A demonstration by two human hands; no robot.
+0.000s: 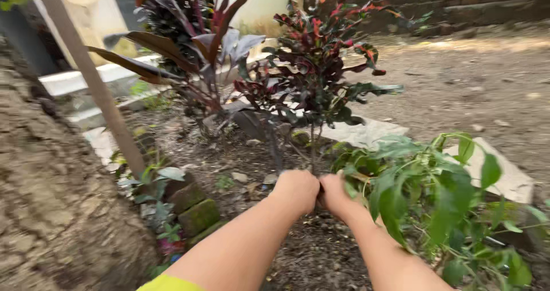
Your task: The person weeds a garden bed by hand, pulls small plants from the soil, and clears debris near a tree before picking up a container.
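The left hand (296, 189) and the right hand (334, 193) are meeting low in the garden bed, knuckles almost touching, and both are closing as fists around the thin stem (313, 147) of the croton shrub (321, 67), just above the soil (252, 159). The fingers are hiding under the hands, so how firmly they are gripping cannot be told. Both forearms are stretching forward and down from the person, nearly parallel, with the wrists bending slightly inward toward each other; a bit of yellow sleeve (169, 283) is showing at the bottom edge. In my judgement the thin stem could be snapping or bending sharply if the two hands are pulling sideways instead of straight, because the leafy red and dark green top is much heavier than the stem. The green leafy plant (435, 199) is pressing against the right wrist, and its branches could be getting crushed or broken by the arm. Behind the shrub a purple-leaved cordyline (195, 44) is standing close, and its roots could be getting disturbed. To the left, mossy bricks (195, 208) are edging the bed, a pale pole (91, 79) is leaning, and a rough tree trunk (46, 199) is filling the corner.
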